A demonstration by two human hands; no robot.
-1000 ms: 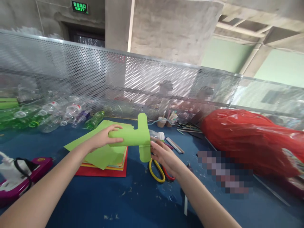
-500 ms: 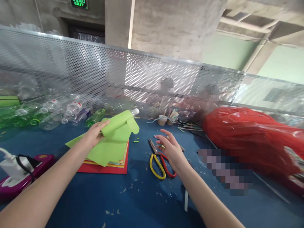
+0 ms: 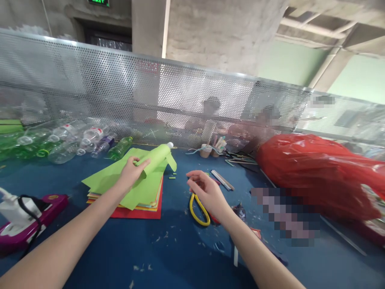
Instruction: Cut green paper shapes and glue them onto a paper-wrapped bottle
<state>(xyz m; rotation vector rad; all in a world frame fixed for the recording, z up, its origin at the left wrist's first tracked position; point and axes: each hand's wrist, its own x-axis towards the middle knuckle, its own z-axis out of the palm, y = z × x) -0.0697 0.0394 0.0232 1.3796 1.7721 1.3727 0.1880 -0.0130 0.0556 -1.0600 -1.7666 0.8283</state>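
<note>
My left hand [image 3: 131,170] is closed on the lower end of a bottle wrapped in green paper [image 3: 156,157]. Only the bottle's white cap [image 3: 170,145] sticks out at the top, and a loose flap of the paper hangs down beside it. Under it lies a stack of coloured sheets [image 3: 132,197], green on top and red at the bottom. Over the scissors [image 3: 199,216] hovers my right hand [image 3: 206,190], its fingers bent with a gap to the thumb and nothing seen between them. The hand hides the blades and most of the red handle; the yellow handle shows.
Several plastic bottles [image 3: 63,150] lie at the back left. A purple power strip [image 3: 57,204] with a white plug is at near left. Cups of pens [image 3: 205,150] stand by the perforated metal screen [image 3: 180,96]. A red plastic bag [image 3: 306,168] fills the right.
My left hand has shifted right and up along the wrapped bottle, and the bottle has swung slightly. My right hand has moved left over the scissors, with its fingers curled more.
</note>
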